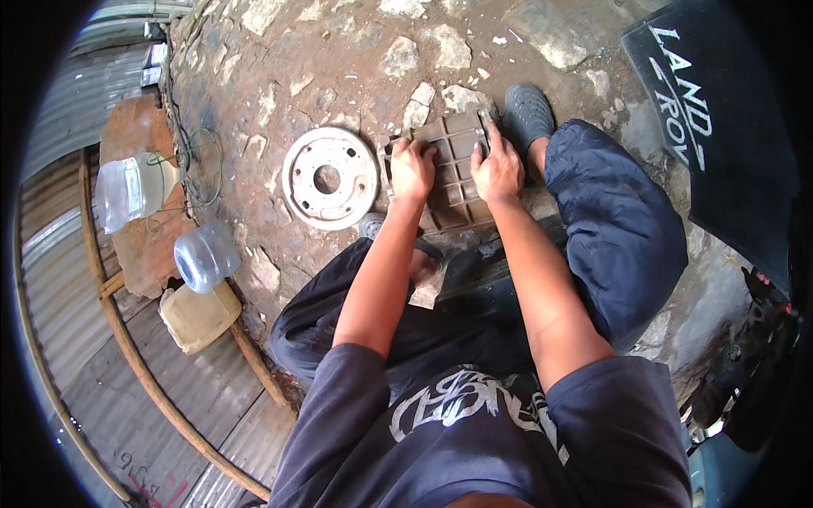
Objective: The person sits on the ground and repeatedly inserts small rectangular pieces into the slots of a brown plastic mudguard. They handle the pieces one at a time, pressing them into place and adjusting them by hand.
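A brown, box-like case with a ribbed grid top [451, 169] lies on the ground between my feet. My left hand [412, 171] grips its left side, fingers curled at the edge and thumb on the ribs. At the opposite side, my right hand [500, 172] clasps the edge near the far right corner, its thumb and index finger pointing away from me. What the case holds, if anything, is hidden. Just left of it lies a round white steel wheel rim [330, 179] with a central hole.
Stones are set in the dirt ground [356, 68]. Along the left stand a clear water jug [207, 257], a yellowish jerrycan [200, 317] and another plastic container [135, 191] by a corrugated metal wall [63, 271]. A black mud flap-like sheet [720, 118] is at the right.
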The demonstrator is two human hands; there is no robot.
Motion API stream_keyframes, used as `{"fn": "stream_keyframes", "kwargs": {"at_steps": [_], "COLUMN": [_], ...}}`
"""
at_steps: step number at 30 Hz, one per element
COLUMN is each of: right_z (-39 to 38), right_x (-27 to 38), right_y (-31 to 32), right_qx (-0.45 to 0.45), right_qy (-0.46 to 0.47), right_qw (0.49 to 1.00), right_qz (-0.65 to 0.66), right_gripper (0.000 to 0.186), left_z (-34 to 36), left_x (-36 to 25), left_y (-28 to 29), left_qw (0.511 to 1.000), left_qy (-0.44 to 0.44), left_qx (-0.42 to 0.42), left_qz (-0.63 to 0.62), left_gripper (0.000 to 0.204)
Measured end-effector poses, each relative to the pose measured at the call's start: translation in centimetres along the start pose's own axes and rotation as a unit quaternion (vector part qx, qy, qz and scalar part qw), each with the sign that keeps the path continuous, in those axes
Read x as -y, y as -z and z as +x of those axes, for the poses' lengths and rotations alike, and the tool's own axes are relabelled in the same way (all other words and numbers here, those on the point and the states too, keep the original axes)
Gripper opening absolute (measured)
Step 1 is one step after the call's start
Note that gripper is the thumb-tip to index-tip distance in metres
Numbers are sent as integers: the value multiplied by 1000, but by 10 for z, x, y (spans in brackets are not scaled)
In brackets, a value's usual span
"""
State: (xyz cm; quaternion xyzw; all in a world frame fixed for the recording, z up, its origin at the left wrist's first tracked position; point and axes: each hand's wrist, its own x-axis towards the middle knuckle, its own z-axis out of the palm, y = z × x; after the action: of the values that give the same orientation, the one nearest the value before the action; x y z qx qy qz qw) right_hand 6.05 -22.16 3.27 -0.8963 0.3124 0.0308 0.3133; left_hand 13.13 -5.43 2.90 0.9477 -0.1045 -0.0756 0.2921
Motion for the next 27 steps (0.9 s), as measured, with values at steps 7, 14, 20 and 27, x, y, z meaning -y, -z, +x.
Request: {"fn": "stream_keyframes", "kwargs": {"at_steps": [7,14,20,27], "right_z": [-2,-2,-3,-1], "right_x": [0,0,1,5], "right_y": [-1,-5,4,1], "right_qx": [-5,-17,17,-14], "right_qy": [-10,9,-20,21], "right_qw": [1000,1000,1000,1000], "right_qz": [-6,0,-9,-2], "right_gripper": [61,61,62,62], "left_z": [-14,4,-11,-3], "left_x": [-5,-12,-17,-26], "left_y": [-10,-20,-11,-40], "left_qw": [999,997,980,989], "left_qy": [-34,50,134,78], "left_qx": [12,-36,20,-95], "left_qz": [9,52,144,84], "left_gripper": [12,19,25,18]}}
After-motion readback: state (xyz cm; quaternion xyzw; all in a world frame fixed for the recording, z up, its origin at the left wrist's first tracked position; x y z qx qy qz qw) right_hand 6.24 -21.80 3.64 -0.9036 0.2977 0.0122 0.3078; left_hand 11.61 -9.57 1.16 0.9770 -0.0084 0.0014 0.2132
